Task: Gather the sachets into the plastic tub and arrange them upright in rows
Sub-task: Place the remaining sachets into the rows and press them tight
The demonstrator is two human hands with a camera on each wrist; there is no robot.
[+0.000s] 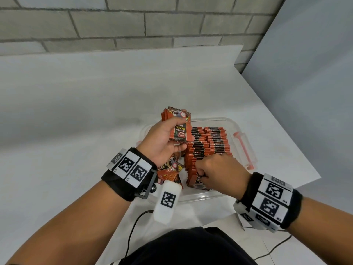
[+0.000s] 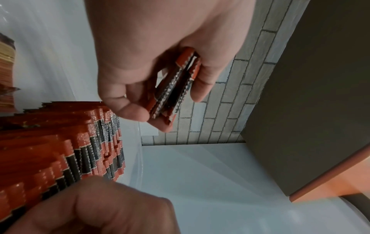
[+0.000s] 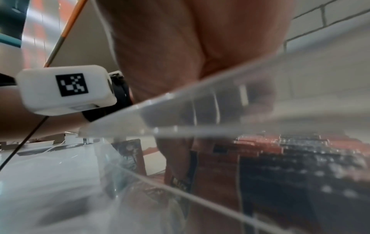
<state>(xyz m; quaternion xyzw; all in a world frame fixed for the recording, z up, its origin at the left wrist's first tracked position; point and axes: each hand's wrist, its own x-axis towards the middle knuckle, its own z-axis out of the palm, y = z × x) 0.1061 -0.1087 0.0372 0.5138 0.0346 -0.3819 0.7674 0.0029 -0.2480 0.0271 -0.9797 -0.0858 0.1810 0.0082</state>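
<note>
A clear plastic tub (image 1: 232,121) with red latches sits on the white table. Rows of red-and-black sachets (image 1: 210,142) stand upright in its right half. My left hand (image 1: 168,138) holds a small stack of sachets (image 1: 179,125) above the tub's far left; in the left wrist view the stack (image 2: 176,85) is pinched between thumb and fingers. My right hand (image 1: 214,171) is curled over the near end of the rows, fingers gripping the nearest sachets (image 1: 196,180). Loose sachets (image 1: 172,169) lie flat in the tub's left part, half hidden by my left wrist.
A red latch (image 1: 244,148) sticks out on the tub's right side. The table edge runs diagonally at the right (image 1: 286,131). A brick wall (image 1: 114,25) stands behind. A black cable (image 1: 133,232) hangs from my left wrist camera.
</note>
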